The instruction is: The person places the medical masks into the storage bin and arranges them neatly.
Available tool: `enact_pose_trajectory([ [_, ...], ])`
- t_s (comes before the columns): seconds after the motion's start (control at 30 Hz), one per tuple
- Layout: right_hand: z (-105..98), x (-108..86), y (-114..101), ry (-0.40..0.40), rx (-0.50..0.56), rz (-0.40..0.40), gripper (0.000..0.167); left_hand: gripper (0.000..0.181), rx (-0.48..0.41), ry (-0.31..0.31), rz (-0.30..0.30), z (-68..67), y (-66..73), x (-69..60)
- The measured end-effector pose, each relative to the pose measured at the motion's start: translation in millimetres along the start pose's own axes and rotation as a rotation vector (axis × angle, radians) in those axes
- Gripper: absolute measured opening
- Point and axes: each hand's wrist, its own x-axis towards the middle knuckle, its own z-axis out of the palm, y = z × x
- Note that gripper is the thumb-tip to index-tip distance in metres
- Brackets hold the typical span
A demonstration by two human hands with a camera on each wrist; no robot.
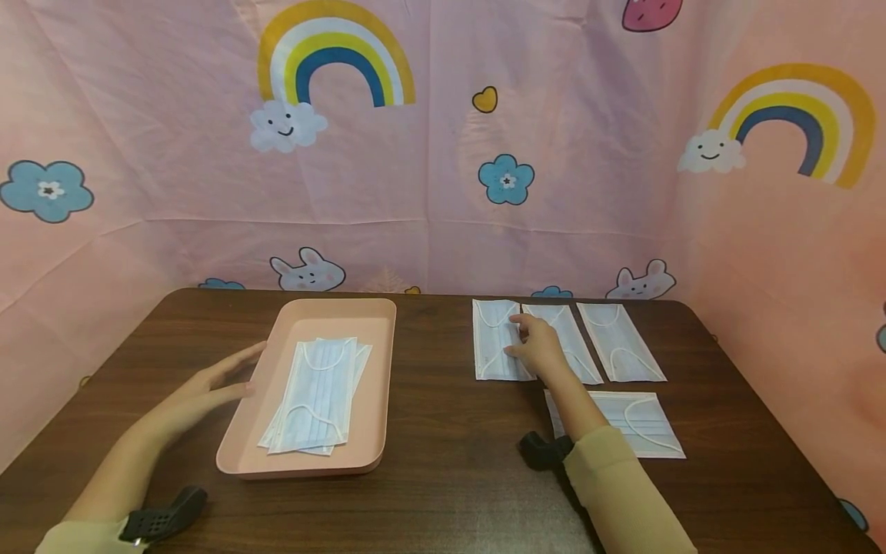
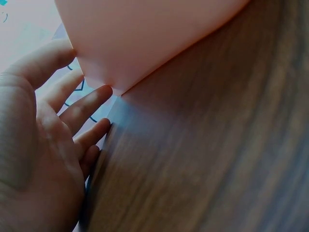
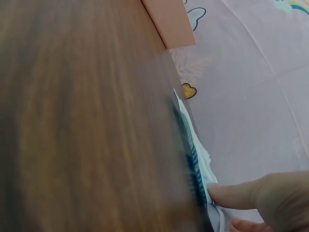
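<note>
In the head view, my right hand [image 1: 540, 350] is at the leftmost face mask [image 1: 494, 346] of a row, pinching it between thumb and fingers. The right wrist view shows the thumb [image 3: 236, 195] against this pale mask [image 3: 195, 140], with a dark shadow along its edge. Another mask [image 1: 564, 338] and a third mask [image 1: 619, 346] lie to its right. Below them a sideways mask [image 1: 644, 423] is partly hidden by my right arm. My left hand [image 1: 201, 396], fingers spread and fairly straight, touches the left side of a pink tray [image 1: 377, 369]. Overlapping masks [image 1: 318, 396] lie in the tray.
The brown wooden table [image 1: 443, 477] carries the tray on the left and the masks on the right. A printed pink curtain [image 1: 443, 154] hangs behind the table's far edge and along its sides. A black wrist device [image 1: 166, 515] sits on my left wrist.
</note>
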Motion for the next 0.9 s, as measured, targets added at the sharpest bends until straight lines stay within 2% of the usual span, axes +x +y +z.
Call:
enact_pose_trajectory([
  [0.17,-0.4,-1.1,-3.8,-0.008,-0.006,0.010,0.058,0.067,0.002,0.001,0.003,0.2,-0.5,0.0],
  [0.37,-2.8,-2.4,-5.3,-0.028,0.053,0.040,0.060,0.066,-0.019,-0.003,0.008,0.4,0.6,0.5],
  [0.57,-4.9,-2.7,-4.3,-0.054,0.125,0.065,0.059,0.066,0.000,0.002,0.018,0.5,1.7,0.9],
  [0.9,-4.8,-6.4,-8.4,-0.021,0.144,0.009,0.051,0.066,0.012,0.000,0.016,0.1,1.3,-0.1],
])
